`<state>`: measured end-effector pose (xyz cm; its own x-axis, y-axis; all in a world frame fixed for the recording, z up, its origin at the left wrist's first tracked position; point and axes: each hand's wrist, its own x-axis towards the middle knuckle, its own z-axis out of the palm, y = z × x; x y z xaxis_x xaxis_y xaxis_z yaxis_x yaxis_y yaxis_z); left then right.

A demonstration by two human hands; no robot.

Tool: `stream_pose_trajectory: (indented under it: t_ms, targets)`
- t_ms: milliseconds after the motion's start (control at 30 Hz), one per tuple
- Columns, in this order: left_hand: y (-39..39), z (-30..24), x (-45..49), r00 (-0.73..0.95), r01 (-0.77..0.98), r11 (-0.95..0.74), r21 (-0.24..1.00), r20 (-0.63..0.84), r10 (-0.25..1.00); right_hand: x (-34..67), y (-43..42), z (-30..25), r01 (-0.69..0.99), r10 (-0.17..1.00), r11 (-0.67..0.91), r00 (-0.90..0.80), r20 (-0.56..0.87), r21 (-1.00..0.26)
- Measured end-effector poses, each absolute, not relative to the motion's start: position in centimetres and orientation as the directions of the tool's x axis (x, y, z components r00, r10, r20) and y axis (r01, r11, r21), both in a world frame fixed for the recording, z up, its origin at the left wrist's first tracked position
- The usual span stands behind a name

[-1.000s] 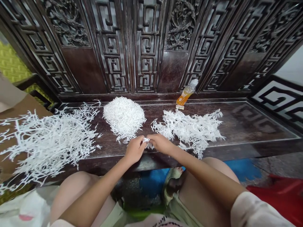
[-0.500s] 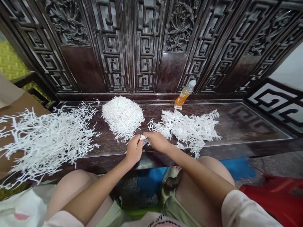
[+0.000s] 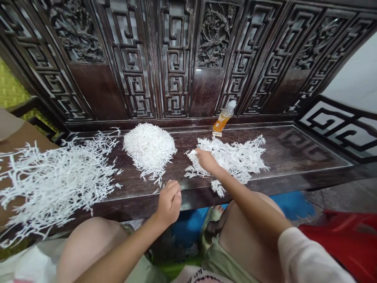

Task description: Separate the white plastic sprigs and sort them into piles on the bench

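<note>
My right hand (image 3: 205, 160) is closed in a pinch on a small white branched piece (image 3: 193, 152). It is over the left end of a loose heap of white feathery branched clusters (image 3: 241, 157). My left hand (image 3: 170, 201) is curled into a fist near the bench's front edge, and anything inside it is hidden. Behind and to the left of that fist lies a rounded pile of short white slivers (image 3: 149, 146), with several stray bits on its near side. A large tangle of long white branching stems (image 3: 59, 179) lies at the far left.
The dark wooden bench (image 3: 297, 157) has a carved openwork back (image 3: 206, 94). A bottle of orange drink (image 3: 224, 117) leans against that back, behind the right heap. Brown cardboard (image 3: 29, 131) lies under the left tangle. Something red (image 3: 341, 239) is at the lower right.
My hands were together on a small white piece; now they are apart. The right moved away to the right heap, and the left drew slightly nearer to me. The view shifted slightly.
</note>
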<state>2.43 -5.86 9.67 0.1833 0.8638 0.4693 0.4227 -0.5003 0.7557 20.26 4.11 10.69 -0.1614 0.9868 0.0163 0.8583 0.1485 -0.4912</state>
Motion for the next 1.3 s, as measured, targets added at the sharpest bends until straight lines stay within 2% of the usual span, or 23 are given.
stream_pose_trajectory:
  t_ms: [100,200,267,367,400,467,600,700,833,1000,1300]
  targets:
    - [-3.7,9.7,1.4,0.132,0.594,-0.240,0.768,0.202,0.971,20.3,4.7,11.3,0.682,0.981,0.192,-0.147,0.124,-0.705]
    - [0.0,8.8,-0.9,-0.007,0.740,-0.003,0.673,0.013,1.000,18.5,3.7,11.1,0.506,0.983,0.126,-0.179,0.039,-0.853]
    - [1.6,8.0,-2.3,-0.073,0.800,0.092,0.593,-0.055,0.996,17.4,2.7,10.5,0.440,0.964,0.085,-0.262,-0.038,-0.894]
    - [2.2,7.1,-3.2,-0.143,0.865,0.149,0.480,-0.051,0.988,17.0,1.8,9.5,0.422,0.932,0.060,-0.349,-0.100,-0.905]
    - [2.1,6.9,-3.1,-0.154,0.870,0.148,0.471,-0.026,0.988,17.0,1.6,9.3,0.421,0.926,0.054,-0.361,-0.112,-0.906]
    - [1.6,6.9,-2.4,-0.122,0.845,0.085,0.528,0.035,0.992,17.0,1.5,9.0,0.401,0.919,0.039,-0.373,-0.124,-0.915]
    - [0.5,7.9,-0.5,0.151,0.606,-0.194,0.771,0.128,0.980,16.4,1.2,9.0,0.314,0.915,-0.019,-0.378,-0.144,-0.949]
    - [-0.5,8.8,0.3,0.281,0.452,-0.253,0.855,0.132,0.951,16.0,0.9,9.0,0.264,0.910,-0.032,-0.391,-0.138,-0.964]
    - [-1.2,9.1,0.3,0.288,0.461,-0.196,0.865,0.063,0.956,15.9,0.7,8.8,0.277,0.903,-0.024,-0.406,-0.139,-0.961]
    - [-1.4,8.6,0.3,0.224,0.498,-0.145,0.855,0.035,0.974,16.0,0.4,8.9,0.354,0.878,0.105,-0.471,-0.080,-0.929]
    - [-1.2,8.1,0.4,0.291,0.609,-0.193,0.769,0.009,0.957,16.1,0.2,8.9,0.577,0.878,0.279,-0.478,-0.040,-0.767]
